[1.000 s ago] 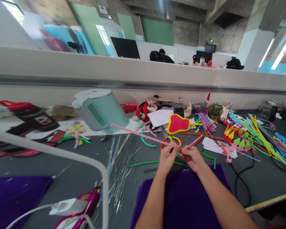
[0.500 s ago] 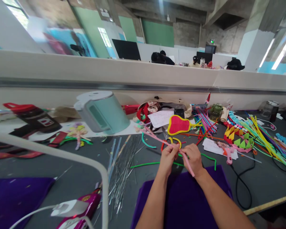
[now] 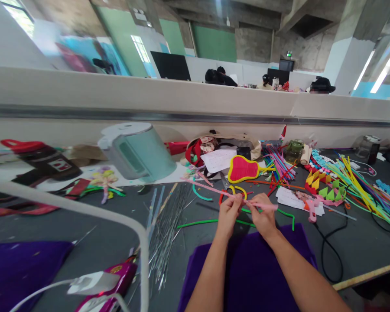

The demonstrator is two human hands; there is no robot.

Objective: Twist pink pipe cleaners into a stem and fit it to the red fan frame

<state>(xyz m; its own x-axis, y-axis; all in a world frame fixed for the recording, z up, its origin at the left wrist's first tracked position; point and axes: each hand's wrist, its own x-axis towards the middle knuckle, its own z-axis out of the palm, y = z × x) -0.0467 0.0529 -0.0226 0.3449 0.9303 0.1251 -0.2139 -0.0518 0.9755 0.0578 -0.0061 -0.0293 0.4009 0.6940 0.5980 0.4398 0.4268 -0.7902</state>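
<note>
My left hand [image 3: 228,214] and right hand [image 3: 263,220] pinch a slim pink fuzzy stem [image 3: 208,186], its tail now swung toward my right.

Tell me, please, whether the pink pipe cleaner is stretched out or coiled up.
Stretched out: the pink pipe cleaner runs nearly straight, sticking out beyond the left hand and the right hand.

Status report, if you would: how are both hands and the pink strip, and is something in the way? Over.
Left hand, right hand: pinching pink strip, close together. Strip: sticking out past both. Scissors: just beyond hands, not visibly blocking.
</note>
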